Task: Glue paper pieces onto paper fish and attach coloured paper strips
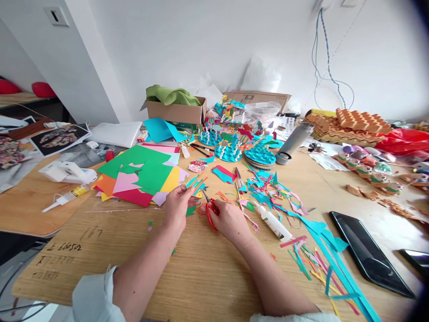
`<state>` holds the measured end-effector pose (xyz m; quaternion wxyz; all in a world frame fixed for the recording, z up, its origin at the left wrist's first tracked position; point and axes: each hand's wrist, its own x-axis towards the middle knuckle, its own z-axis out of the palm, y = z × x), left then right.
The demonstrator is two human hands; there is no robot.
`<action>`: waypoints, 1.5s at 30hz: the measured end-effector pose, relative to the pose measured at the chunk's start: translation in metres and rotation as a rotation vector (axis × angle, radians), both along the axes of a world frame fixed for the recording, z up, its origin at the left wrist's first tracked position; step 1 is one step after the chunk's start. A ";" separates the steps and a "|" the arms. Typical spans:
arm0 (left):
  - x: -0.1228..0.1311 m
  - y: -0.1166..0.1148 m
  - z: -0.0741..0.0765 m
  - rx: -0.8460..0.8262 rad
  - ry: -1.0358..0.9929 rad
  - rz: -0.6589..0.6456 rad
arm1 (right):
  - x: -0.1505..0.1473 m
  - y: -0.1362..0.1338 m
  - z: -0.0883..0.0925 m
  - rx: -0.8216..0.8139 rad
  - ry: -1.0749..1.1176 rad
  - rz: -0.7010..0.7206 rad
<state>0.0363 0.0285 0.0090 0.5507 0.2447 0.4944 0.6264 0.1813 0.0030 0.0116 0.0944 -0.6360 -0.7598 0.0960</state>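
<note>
scissors [210,213] with red handles sit in the right hand [229,219], fingers closed around the loops, with the blades pointing up toward the left hand [176,208]. they're over the tabletop [100,268], right in front of the person, and the tips are just beside some paper strips [196,182] that the left hand pinches between fingers and thumb. the strips are mostly teal and orange and fan out past the fingertips, can't really tell how many. a small green scrap [191,210] sits just under that hand, not sure if it's held or lying on the wood.

around the hands it's a proper mess lol. to the left there's a pile of colored paper sheets [140,174], green, pink, yellow, red and orange, all overlapping. to the right there's a loose spread of paper scraps [268,192] with a white glue bottle [273,226] lying on its side among them, and a second glue bottle [65,199] lies way over on the left. farther back are teal paper discs [259,154] stacked up near a steel thermos [295,138] lying down, then a cardboard box [176,112] with green cloth [172,95] on it, and egg cartons [360,120] by the wall. a black tablet [367,252] lies flat near the right edge.
</note>
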 end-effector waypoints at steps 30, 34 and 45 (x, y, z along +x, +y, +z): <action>0.011 -0.009 -0.001 -0.033 -0.048 -0.221 | -0.002 0.014 -0.013 -0.051 1.428 -0.208; 0.012 -0.011 0.002 -0.055 -0.058 -0.264 | -0.001 0.014 -0.013 -0.043 1.419 -0.216; 0.009 -0.011 0.000 -0.111 0.096 -0.350 | -0.003 0.014 -0.014 -0.054 1.427 -0.211</action>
